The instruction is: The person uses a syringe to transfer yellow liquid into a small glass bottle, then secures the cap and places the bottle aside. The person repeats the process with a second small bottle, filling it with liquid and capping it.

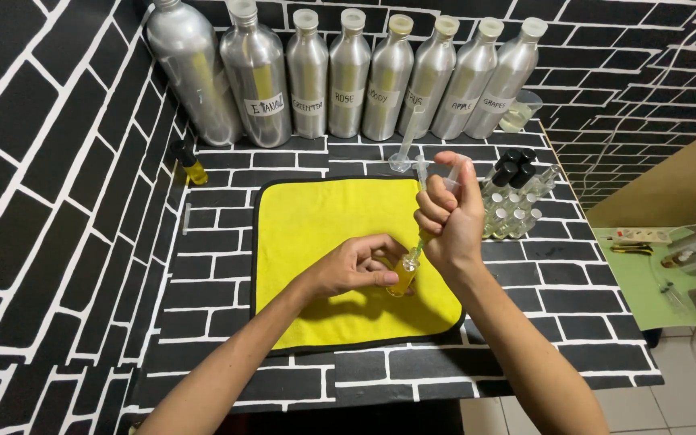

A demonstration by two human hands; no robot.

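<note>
Head view: the fingers point(380, 278) of the left hand point(354, 268) pinch a small clear glass bottle of yellow liquid point(403, 275), holding it upright just above the yellow cloth with black edging point(316, 234); the fingers cover most of the bottle's near side, so only its right flank and neck show. The right hand point(449, 221) is closed in a fist around a clear plastic syringe point(428, 211), thumb on top of the plunger, the tip pointing down into the bottle's mouth. The fist hides most of the barrel, so how much liquid it holds cannot be made out.

The cloth lies flat on the black brick-patterned surface point(525, 314). Just right of the right hand stands a cluster of small clear glass bottles point(515, 208), some with black caps; the hand overlaps the nearest ones and their number is hard to tell. Behind the hand a slim clear measuring cylinder point(405, 145) stands upright. Along the back wall runs a row of tall silver aluminium bottles with pale caps and white labels point(348, 76); the leftmost is cut off by the top edge. A clear glass beaker point(520, 113) sits half hidden behind the rightmost one. At far left, near the wall, stands a small black-capped bottle of yellow liquid point(192, 165).
</note>
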